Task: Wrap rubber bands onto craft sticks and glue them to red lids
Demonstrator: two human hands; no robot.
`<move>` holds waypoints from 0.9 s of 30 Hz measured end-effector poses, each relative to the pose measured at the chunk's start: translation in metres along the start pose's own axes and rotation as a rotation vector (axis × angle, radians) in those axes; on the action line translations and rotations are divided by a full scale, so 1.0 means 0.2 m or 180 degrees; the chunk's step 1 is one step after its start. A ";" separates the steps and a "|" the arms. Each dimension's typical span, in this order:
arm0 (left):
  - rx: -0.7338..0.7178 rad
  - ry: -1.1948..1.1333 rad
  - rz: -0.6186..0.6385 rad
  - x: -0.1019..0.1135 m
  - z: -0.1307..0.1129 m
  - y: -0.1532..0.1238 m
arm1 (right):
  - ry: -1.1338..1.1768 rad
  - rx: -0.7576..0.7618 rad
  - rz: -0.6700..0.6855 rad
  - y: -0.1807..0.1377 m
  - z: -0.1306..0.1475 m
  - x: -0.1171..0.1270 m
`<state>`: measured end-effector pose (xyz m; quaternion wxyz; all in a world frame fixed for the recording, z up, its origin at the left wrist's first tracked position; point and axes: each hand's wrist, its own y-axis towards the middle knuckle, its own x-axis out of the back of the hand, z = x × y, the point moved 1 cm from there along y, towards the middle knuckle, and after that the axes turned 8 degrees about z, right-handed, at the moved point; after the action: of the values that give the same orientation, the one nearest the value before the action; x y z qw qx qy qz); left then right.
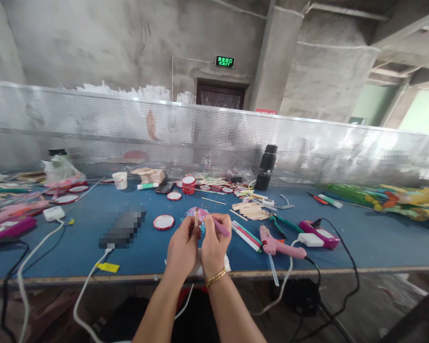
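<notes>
My left hand (183, 243) is closed, holding a small wooden craft stick (196, 218) upright between its fingertips. Wrapped round a purple marker (219, 226) is my right hand (215, 240), with a gold bracelet at its wrist. The marker's front end is close to the stick; whether it touches cannot be made out. Just beyond the fingers lies a pile of small coloured loops (190, 213), partly hidden by my hands. Something white (199, 264) lies beneath my wrists at the table's front edge.
Several markers (248, 236) and a pink glue gun (277, 245) lie to the right, beside green-handled pliers (286, 224). Wooden sticks (250, 209) are piled behind them. A phone (123, 228) with a white cable lies left. At the back stand a black bottle (266, 167) and a paper cup (120, 180).
</notes>
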<state>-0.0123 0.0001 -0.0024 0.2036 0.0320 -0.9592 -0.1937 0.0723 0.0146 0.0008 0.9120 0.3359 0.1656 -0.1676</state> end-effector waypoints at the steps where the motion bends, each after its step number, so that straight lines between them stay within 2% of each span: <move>1: 0.0020 0.0018 -0.0006 0.00 0.00 0.00 | 0.0000 0.0013 0.0007 0.00 0.00 0.00; 19: 0.0172 0.0171 -0.0026 0.01 -0.04 -0.01 | -0.0068 0.0111 0.0048 0.00 0.00 0.01; 27: 0.0105 0.0188 -0.0060 0.01 -0.03 0.00 | -0.0063 0.0088 0.0071 -0.01 0.00 0.01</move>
<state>-0.0113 -0.0029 0.0022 0.2294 0.0501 -0.9555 -0.1787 0.0734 0.0127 -0.0004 0.9106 0.3487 0.1505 -0.1630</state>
